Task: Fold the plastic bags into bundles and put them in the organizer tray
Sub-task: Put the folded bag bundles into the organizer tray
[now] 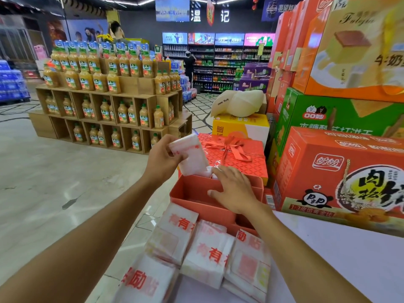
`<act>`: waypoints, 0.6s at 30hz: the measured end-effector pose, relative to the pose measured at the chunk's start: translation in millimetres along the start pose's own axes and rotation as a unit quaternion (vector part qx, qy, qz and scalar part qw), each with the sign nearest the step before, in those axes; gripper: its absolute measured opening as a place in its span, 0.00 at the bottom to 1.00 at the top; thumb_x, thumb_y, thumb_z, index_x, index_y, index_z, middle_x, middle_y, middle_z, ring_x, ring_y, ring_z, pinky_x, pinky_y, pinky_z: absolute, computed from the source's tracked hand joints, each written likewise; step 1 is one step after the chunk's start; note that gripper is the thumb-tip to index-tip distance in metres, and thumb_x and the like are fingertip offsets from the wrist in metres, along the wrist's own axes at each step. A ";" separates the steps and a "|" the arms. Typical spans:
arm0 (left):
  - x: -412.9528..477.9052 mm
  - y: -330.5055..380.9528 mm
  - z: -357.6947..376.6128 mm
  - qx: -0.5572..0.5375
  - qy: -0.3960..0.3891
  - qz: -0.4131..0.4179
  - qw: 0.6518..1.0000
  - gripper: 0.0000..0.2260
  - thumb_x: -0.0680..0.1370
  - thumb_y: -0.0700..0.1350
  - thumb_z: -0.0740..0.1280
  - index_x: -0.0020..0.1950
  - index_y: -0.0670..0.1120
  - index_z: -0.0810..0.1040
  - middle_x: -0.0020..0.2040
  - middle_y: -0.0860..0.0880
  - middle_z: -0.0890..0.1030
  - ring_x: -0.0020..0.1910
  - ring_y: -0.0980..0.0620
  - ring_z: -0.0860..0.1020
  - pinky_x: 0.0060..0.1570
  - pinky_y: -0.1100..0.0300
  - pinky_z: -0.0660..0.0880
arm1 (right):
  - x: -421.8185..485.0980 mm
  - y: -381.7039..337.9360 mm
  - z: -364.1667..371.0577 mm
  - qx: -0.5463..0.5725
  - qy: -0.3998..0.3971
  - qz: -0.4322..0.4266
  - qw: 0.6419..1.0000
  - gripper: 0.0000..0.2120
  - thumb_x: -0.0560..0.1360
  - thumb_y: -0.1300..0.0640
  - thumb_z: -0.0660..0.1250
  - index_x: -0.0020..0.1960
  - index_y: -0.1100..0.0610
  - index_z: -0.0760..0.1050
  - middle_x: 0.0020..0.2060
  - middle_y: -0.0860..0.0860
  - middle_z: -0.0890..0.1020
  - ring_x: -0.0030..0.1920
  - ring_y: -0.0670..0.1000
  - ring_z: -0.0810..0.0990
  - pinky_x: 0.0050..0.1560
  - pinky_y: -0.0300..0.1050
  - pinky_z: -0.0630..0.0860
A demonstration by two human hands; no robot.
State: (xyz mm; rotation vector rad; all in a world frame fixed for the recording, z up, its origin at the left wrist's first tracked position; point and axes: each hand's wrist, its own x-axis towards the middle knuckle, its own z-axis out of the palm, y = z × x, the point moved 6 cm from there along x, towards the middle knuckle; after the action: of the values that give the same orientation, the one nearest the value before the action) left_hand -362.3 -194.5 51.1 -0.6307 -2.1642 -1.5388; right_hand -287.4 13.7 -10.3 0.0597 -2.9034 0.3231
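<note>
A coral-red organizer tray with dividers stands on the white counter. My left hand grips a folded white plastic-bag bundle with red print, its lower end dipping into the tray's far compartment. My right hand lies over the tray with fingers spread and straight, fingertips touching a divider beside the bundle. Several folded white bags with red characters lie stacked on the counter in front of the tray.
A red gift box with a ribbon sits right behind the tray. Orange and green cartons are stacked at the right. A yellow box with a cream cap stands further back. A juice-bottle display stands on the floor to the left.
</note>
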 end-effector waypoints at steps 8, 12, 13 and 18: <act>18.0 -4.7 33.5 0.061 -0.062 0.050 0.995 0.21 0.82 0.36 0.65 0.70 0.53 0.62 0.61 0.46 0.78 0.54 0.50 0.80 0.43 0.64 0.80 | 1.2 4.4 5.4 0.014 0.004 0.009 1.000 0.36 0.78 0.37 0.63 0.81 0.41 0.52 0.82 0.44 0.54 0.81 0.52 0.47 0.78 0.56 0.46; 20.9 -6.8 45.0 0.081 -0.087 0.064 0.991 0.12 0.79 0.33 0.62 0.53 0.48 0.79 0.58 0.50 0.77 0.55 0.54 0.76 0.49 0.60 0.76 | 1.1 4.8 5.0 0.019 0.002 0.010 1.000 0.36 0.78 0.38 0.63 0.81 0.41 0.52 0.81 0.43 0.54 0.81 0.51 0.47 0.78 0.56 0.46; 20.8 -10.9 44.6 0.061 -0.089 0.046 0.993 0.12 0.78 0.34 0.65 0.52 0.49 0.81 0.57 0.51 0.78 0.55 0.56 0.75 0.52 0.56 0.76 | 1.0 4.6 4.8 0.020 0.002 0.011 1.000 0.36 0.78 0.38 0.63 0.81 0.41 0.53 0.81 0.43 0.54 0.81 0.51 0.47 0.78 0.56 0.46; 13.2 -13.9 42.3 0.009 -0.116 0.031 0.993 0.17 0.70 0.35 0.75 0.54 0.51 0.78 0.58 0.54 0.77 0.57 0.57 0.76 0.51 0.55 0.77 | 0.5 4.3 4.6 0.020 -0.001 0.012 1.000 0.35 0.79 0.38 0.63 0.81 0.40 0.52 0.81 0.43 0.54 0.81 0.51 0.47 0.78 0.55 0.45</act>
State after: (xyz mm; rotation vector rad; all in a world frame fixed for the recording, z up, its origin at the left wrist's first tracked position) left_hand -383.9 -156.7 35.0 -0.9023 -2.2990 -1.4754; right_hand -289.2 16.8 -15.4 0.0303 -2.9012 0.3845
